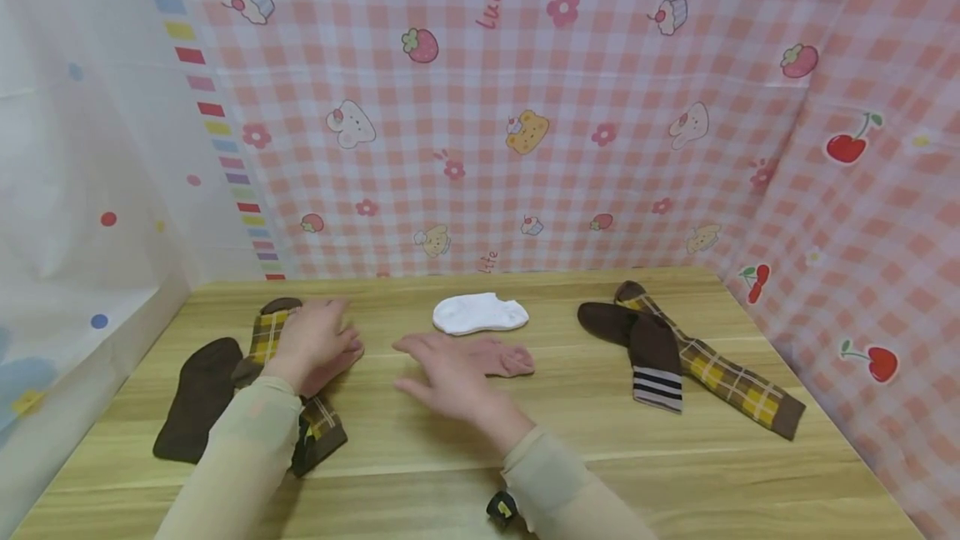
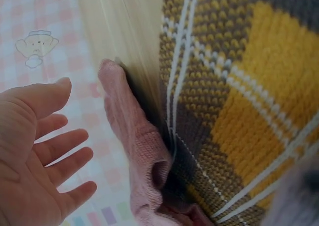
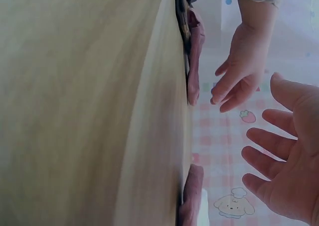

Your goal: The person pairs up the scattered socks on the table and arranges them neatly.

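Note:
My left hand (image 1: 313, 342) hovers over a pink sock (image 2: 130, 131), its fingers loosely spread and holding nothing. That pink sock lies by a yellow-and-brown plaid sock (image 2: 269, 71), which my left hand and sleeve partly cover in the head view. A dark brown sock (image 1: 197, 402) is just left of it. With fingers apart, my right hand (image 3: 291, 151) is above the table near a second pink sock (image 1: 516, 360), overlapping part of it in the head view. Behind this one sits a white ankle sock (image 1: 478, 312).
On the right, a dark brown sock with striped cuff (image 1: 657, 373) lies across another plaid sock (image 1: 738, 382). The wooden table (image 1: 420, 490) meets a pink checked cloth (image 1: 480, 190) at the back and right. White dotted cloth (image 1: 97, 173) hangs on the left.

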`<state>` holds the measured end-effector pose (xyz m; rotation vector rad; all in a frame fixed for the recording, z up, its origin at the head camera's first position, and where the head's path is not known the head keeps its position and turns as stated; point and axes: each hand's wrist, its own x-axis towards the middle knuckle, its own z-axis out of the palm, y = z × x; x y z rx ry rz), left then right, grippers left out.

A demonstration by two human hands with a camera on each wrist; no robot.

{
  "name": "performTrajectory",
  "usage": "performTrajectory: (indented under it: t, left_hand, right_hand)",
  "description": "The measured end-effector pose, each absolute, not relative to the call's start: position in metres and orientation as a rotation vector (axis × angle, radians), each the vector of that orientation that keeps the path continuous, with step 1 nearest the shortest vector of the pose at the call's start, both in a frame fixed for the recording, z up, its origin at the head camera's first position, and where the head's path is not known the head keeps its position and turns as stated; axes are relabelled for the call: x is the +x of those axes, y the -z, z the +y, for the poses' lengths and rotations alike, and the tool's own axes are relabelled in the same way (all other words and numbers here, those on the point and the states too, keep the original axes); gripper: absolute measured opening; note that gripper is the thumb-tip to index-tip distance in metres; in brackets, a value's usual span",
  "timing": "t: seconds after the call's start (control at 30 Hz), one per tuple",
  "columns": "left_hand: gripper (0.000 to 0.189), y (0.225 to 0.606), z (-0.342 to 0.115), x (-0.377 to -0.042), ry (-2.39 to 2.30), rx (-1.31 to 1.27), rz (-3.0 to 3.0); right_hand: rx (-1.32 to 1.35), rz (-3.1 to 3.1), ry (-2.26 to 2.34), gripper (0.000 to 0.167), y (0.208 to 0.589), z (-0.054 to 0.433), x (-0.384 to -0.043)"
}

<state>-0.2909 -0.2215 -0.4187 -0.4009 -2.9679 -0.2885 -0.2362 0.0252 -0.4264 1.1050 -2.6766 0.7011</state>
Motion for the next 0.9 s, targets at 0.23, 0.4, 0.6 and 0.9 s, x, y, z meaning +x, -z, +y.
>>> performTrajectory:
  t: [0.23,0.4,0.6,0.9]
  left_hand:
    - [0.053,0.4208,-0.2238,-0.2945,0.393,-0.417,-3.056]
    - [0.044,0.4231,-0.2235,-0.2958,0.425,-0.433,-3.095]
    - [0.024,0.4258,-0.2237,-0.2971,0.415,-0.434,-3.116]
    - [0.015,0.4272,-0.221,-0.2975,0.376,-0.399,-3.121]
  right_hand:
    - [1.12,-2.677,-0.71,0.05,0.4282,0.021,-0.2331]
    - [1.12,-2.706,-0.727,0.05,0.429,0.0205,-0.2319]
    - [1.112,-2.727,-0.718,0.049,0.4304,0.0213,-0.2309]
    - [1.105,-2.738,-0.693,0.05,0.4321,0.0238,-0.2308]
